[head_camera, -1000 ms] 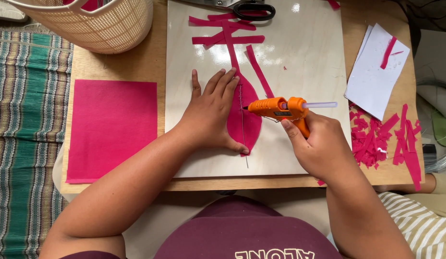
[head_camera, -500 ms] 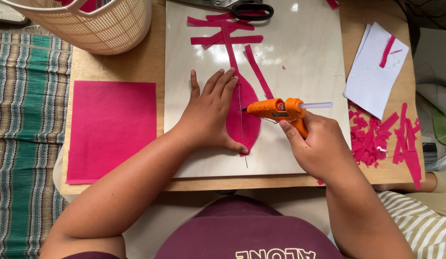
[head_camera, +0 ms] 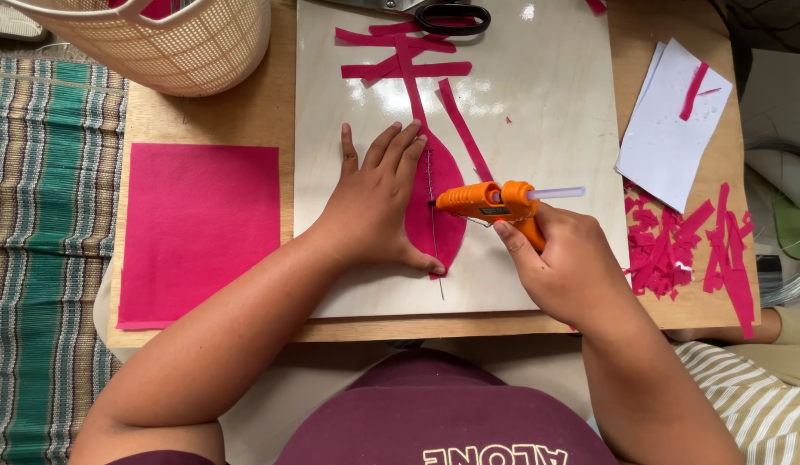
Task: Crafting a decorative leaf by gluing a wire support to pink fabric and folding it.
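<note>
A left hand [head_camera: 378,202] lies flat, fingers spread, on a pink petal [head_camera: 443,215] on a glossy white board [head_camera: 546,112]; the right hand [head_camera: 563,267] grips an orange glue gun [head_camera: 490,202], nozzle at the petal's thin wire; one felt sheet [head_camera: 197,232], one woven basket [head_camera: 159,34], scissors [head_camera: 451,15] and pink scraps [head_camera: 684,250] ring the wooden table [head_camera: 245,120].

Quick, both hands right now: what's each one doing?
Left hand: open, flat, pressing on the pink petal shape.
Right hand: closed around the orange glue gun, nozzle at the wire on the petal.
</note>
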